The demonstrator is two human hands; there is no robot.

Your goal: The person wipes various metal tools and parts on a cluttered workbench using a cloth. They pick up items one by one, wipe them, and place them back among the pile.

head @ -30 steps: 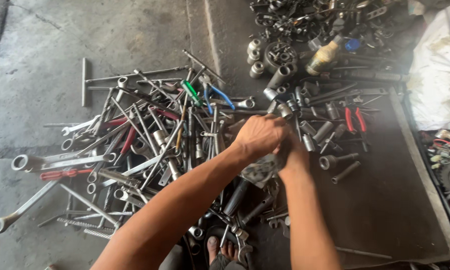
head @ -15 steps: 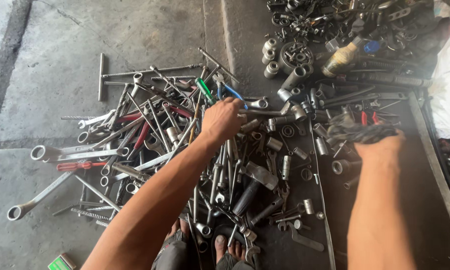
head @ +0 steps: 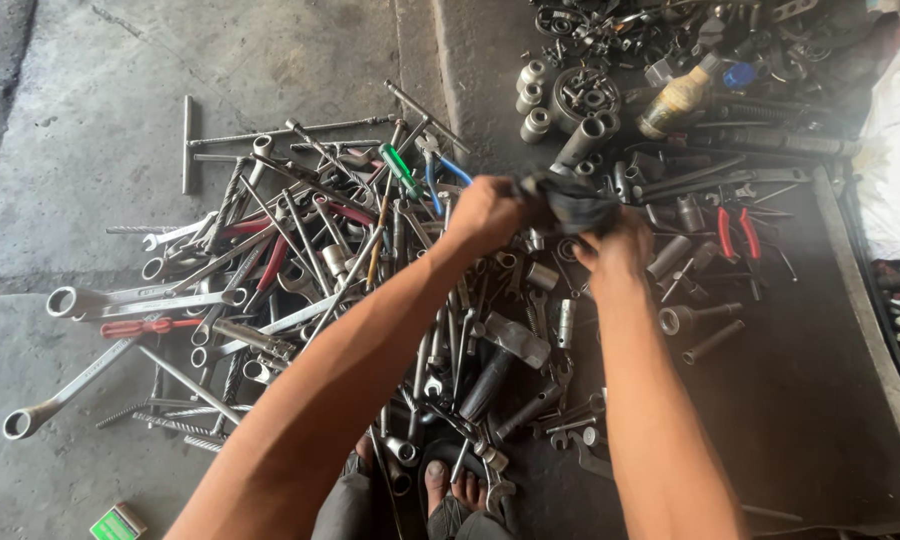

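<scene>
Both hands have come together since half a second ago, when the right one lay far out over the dark tray. Left of the dark rag (head: 568, 203), a heap of spanners (head: 270, 290) sprawls across the concrete floor (head: 80, 150). Just beside the rag, the left hand (head: 482, 215) has its fingers clamped on the rag's left end. Below the rag's right end, the right hand (head: 618, 250) grips it too, fingers curled, though perhaps only loosely. Right of the rag, red-handled pliers (head: 738, 232) lie on the tray (head: 820, 400).
</scene>
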